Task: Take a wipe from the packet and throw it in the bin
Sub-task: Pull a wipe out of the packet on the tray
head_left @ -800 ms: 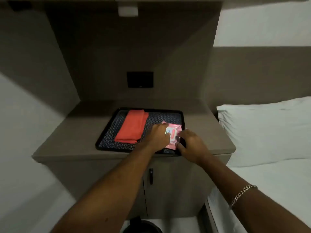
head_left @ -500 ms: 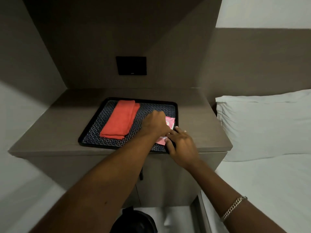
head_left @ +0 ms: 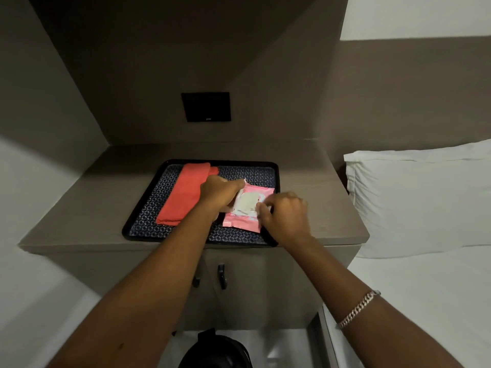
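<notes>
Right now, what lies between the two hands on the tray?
In the head view, the pink wipe packet lies between the left hand and right hand, its flap peeled back.

Both forearms are bare, with no sleeves showing. A silver chain-link bracelet [head_left: 358,309] circles the right wrist; the hands wear nothing.

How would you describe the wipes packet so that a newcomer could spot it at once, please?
Find the brown bedside cabinet left of the white pillow; a dark patterned tray sits on top. The wipes packet lies in the tray's right half, between both hands. It is pink and glossy with a pale centre, unlike the folded orange-red cloth at its left.
</notes>
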